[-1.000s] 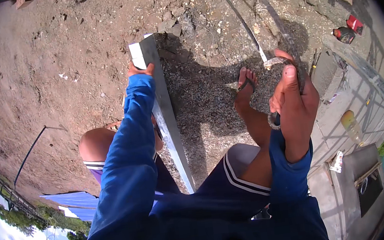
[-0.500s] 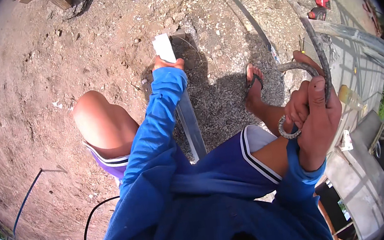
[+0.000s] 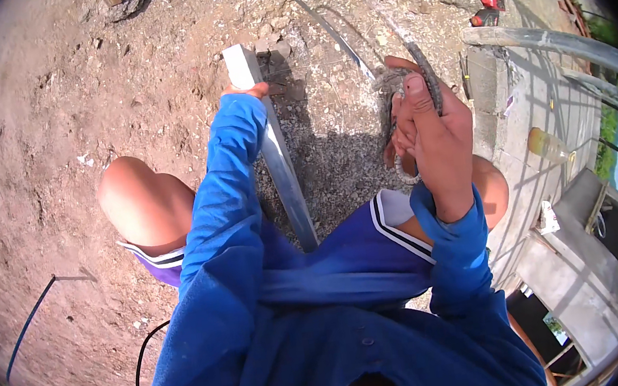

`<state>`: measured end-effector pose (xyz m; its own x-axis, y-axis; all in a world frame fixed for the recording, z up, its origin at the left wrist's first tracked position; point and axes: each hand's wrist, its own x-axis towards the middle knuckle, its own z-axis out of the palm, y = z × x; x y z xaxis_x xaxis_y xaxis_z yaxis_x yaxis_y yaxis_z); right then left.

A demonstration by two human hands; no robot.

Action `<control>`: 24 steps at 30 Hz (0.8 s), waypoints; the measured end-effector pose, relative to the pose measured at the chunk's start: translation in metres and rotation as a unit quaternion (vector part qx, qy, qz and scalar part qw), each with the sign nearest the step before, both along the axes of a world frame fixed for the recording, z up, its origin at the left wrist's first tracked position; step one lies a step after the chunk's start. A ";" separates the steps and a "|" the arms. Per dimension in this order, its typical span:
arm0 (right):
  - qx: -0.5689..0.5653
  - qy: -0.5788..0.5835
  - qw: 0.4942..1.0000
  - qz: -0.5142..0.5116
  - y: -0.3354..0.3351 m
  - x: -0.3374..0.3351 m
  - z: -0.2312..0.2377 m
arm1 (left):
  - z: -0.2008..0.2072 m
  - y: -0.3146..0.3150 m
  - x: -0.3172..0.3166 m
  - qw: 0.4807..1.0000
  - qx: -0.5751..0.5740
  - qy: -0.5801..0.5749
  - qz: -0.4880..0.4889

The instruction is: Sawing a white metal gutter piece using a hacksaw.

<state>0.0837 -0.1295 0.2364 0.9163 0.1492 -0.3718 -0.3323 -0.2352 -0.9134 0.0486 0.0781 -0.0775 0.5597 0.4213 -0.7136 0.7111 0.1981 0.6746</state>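
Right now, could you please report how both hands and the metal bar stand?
Left hand gripping metal bar near its far end. Right hand closed around bent grey rod. Left sleeve partly covering bar.

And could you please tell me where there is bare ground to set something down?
The widest patch is the dirt left of the left hand and left knee, above the thin blue rod. A narrower gravel gap lies between the metal bar and right hand. Around that hand, the curved rod and metal strip make it crowded.
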 end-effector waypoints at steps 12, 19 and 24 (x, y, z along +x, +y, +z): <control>0.011 0.011 1.000 0.002 0.001 -0.033 -0.020 | -0.022 0.006 0.014 0.996 0.064 0.059 -0.036; 0.032 -0.013 0.999 -0.021 0.021 -0.035 -0.033 | -0.065 0.021 0.009 0.997 0.063 0.041 -0.012; 0.003 -0.057 0.998 -0.035 0.058 -0.042 -0.071 | -0.048 0.002 0.015 0.999 0.010 0.036 -0.013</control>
<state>0.0420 -0.0713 0.1658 0.9609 0.0855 -0.2634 -0.2411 -0.2102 -0.9475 0.0640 0.0797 -0.1252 0.5190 0.4209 -0.7440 0.7623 0.1659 0.6257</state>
